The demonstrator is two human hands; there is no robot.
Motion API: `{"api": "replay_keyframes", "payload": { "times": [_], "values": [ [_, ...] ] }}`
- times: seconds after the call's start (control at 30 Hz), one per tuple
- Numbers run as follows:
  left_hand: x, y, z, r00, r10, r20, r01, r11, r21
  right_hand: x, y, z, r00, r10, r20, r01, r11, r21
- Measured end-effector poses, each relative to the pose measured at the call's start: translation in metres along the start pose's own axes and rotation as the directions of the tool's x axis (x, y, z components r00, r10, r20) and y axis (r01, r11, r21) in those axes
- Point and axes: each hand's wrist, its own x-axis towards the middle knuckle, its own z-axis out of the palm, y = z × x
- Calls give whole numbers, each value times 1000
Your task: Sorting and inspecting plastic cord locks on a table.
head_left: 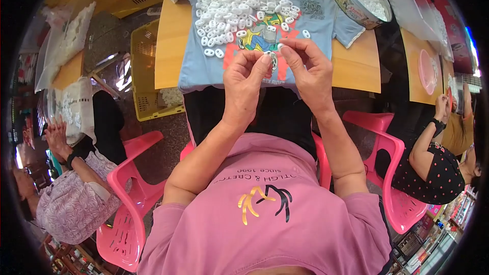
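My left hand (242, 81) and my right hand (311, 74) come close together over the near part of a blue T-shirt (204, 74) laid across the table. The right thumb and forefinger pinch a small white plastic piece (280, 46). My left thumb and forefinger are pressed together too; what they hold is too small to make out. Beyond my hands lies a heap of white oval plastic pieces (229, 5) with two holes each, some scattered loose at its near edge. A little pile of small dark parts (311, 8) rests on the shirt right of the heap.
A round tin (351, 7) of white pieces stands at the table's far right. The yellow crate (145, 79) sits left of the wooden table (356, 69). Pink chairs (127, 198) flank me. One person (76, 198) sits at left, another (430, 168) at right.
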Motion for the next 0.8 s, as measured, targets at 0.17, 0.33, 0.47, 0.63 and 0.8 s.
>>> {"api": "replay_keyframes", "payload": {
  "times": [0.17, 0.33, 0.47, 0.63, 0.8],
  "values": [
    [0, 0, 2, 999, -2, -33, 2, 1000, -14, -1, -5, 1, 992, 124, 18, -125, 985, 117],
    [0, 0, 1, 999, -14, -40, 12, 999, -45, -2, -4, 4, 990, 144, 5, -143, 977, 157],
    [0, 0, 1, 999, -14, -38, 12, 998, -56, -2, -1, 4, 991, 134, 6, -134, 980, 149],
    [0, -2, -2, 999, -16, -32, 14, 998, -53, -2, -1, 6, 995, 97, -10, -95, 988, 118],
    [0, -2, -1, 999, -14, -39, 11, 997, -73, -2, 0, 8, 996, 94, -7, -92, 989, 111]
  ]
}}
